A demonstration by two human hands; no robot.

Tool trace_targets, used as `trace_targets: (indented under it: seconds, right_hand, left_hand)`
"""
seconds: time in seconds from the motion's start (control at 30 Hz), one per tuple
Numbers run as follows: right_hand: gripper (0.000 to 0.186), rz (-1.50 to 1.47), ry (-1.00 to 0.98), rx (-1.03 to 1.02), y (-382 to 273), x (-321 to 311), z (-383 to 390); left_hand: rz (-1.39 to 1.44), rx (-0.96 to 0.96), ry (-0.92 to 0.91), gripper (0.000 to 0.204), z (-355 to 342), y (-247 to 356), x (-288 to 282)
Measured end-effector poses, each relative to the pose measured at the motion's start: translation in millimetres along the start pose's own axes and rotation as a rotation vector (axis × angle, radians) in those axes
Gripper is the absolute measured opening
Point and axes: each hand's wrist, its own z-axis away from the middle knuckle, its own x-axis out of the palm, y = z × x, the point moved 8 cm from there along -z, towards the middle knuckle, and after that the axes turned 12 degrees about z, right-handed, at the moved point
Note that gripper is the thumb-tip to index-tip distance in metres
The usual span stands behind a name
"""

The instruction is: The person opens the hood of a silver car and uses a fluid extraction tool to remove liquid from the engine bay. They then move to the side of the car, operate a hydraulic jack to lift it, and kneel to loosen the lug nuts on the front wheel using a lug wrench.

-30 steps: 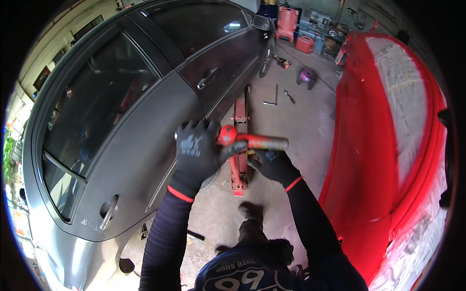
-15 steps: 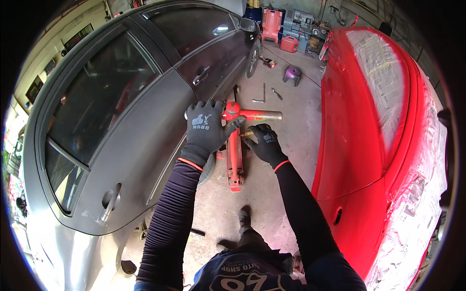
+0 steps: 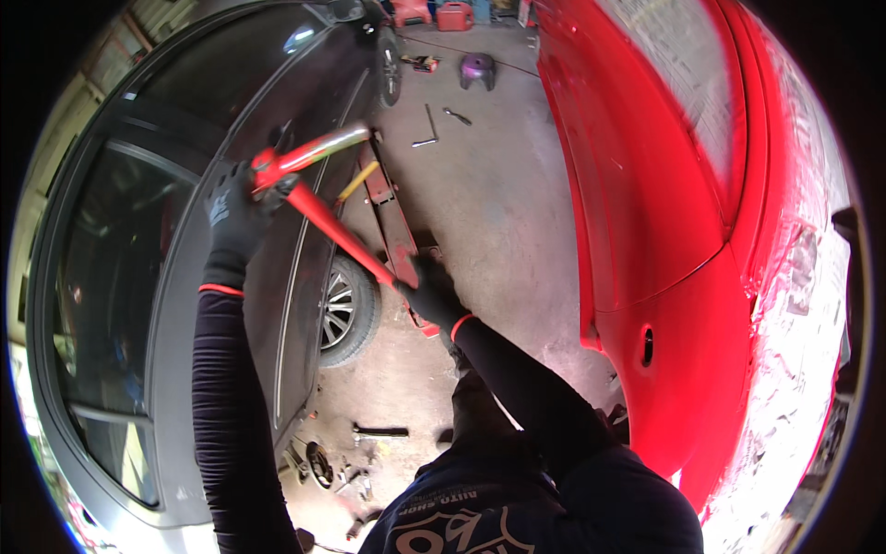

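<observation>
My gloved left hand (image 3: pixel 238 217) is closed on the crossbar end of a red T-shaped jack handle (image 3: pixel 328 222), beside the dark car's door. The metal-coloured half of the crossbar points right and away from me. My gloved right hand (image 3: pixel 430 291), somewhat blurred, is closed around the lower shaft. Below lies a long red floor jack (image 3: pixel 386 208) on the concrete, alongside the car. Whether the handle's lower end sits in the jack is hidden by my right hand. A yellow stick-like piece (image 3: pixel 358 182) shows between the shaft and the jack; its ends are unclear.
The dark grey car (image 3: pixel 175 305) stands close on my left, its wheel (image 3: pixel 343 309) near the jack. A red car (image 3: pixel 637 268) with masked windows is on my right. Ahead lie an L-shaped wrench (image 3: pixel 427 129), another hand tool (image 3: pixel 456 116) and a purple stool (image 3: pixel 477 70). A dark bar (image 3: pixel 380 431) lies near my feet.
The handle has swung left and now tilts, its crossbar nearer the dark car. My right hand has gone from beside the yellow piece to the lower shaft. The view has shifted.
</observation>
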Motion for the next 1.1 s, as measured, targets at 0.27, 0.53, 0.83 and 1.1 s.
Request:
trace_targets:
  seconds: [0.27,0.53,0.83,1.1]
  right_hand:
    - [0.051,0.071,-0.681,0.22,170.2,132.9,106.9]
    - [0.057,0.183,-0.769,0.345,229.9,88.7,101.7]
    - [0.05,-0.068,-0.566,0.743,292.8,31.8,244.4]
    - [0.023,0.045,-0.044,0.47,316.3,47.3,265.5]
  left_hand:
    - [0.093,-0.216,-0.13,0.053,-38.4,-25.6,46.4]
    - [-0.122,-0.022,-0.015,0.063,-29.1,-34.4,37.6]
    - [-0.371,-0.235,-0.22,0.077,-45.5,-40.6,61.7]
    - [0.177,0.009,0.165,0.057,110.6,91.1,146.1]
